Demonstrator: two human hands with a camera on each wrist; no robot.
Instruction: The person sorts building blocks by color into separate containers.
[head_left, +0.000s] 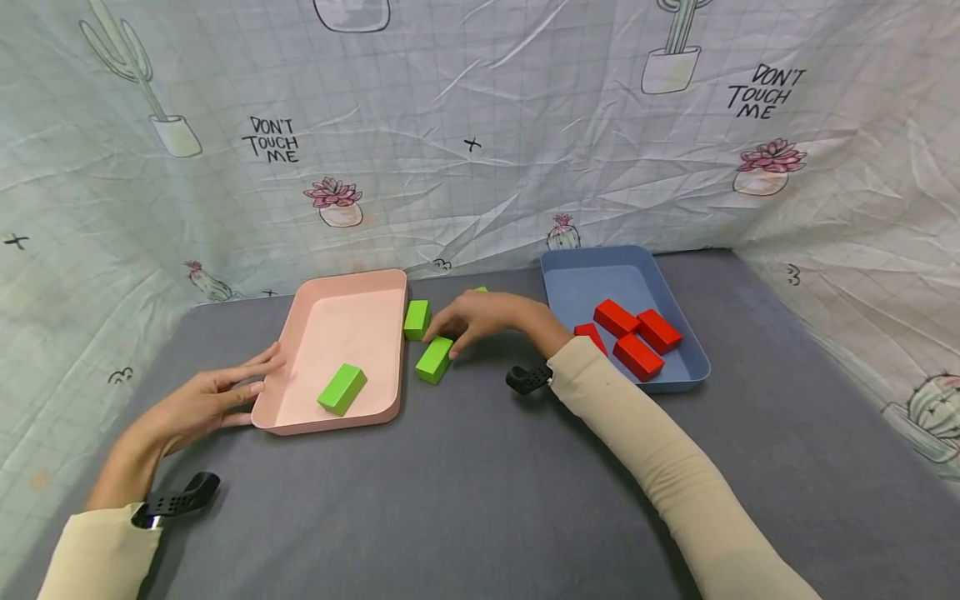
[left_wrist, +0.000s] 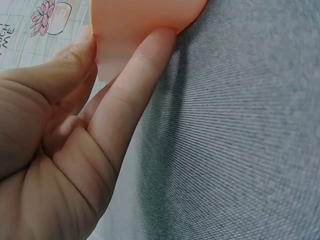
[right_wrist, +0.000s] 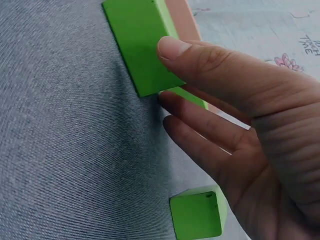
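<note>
My right hand (head_left: 480, 321) pinches a green block (head_left: 434, 360) on the grey cloth; the right wrist view has the thumb on one face of this block (right_wrist: 137, 47). A second green block (head_left: 417, 320) lies between that hand and the pink tray (head_left: 393, 333). Mostly covered by the hand, another green block (head_left: 482, 289) peeks out behind it. Inside the tray, near its front, lies one more green block (head_left: 342, 389). My left hand (head_left: 217, 400) touches the tray's left wall with fairly straight fingers, and one finger (left_wrist: 132, 82) presses the outer wall in the left wrist view.
A blue tray (head_left: 678, 333) stands at the back right with several red blocks (head_left: 638, 357) in it; my right forearm passes in front of its near left corner. Printed cloth (head_left: 420, 108) hangs behind and at both sides of the grey surface (head_left: 465, 500).
</note>
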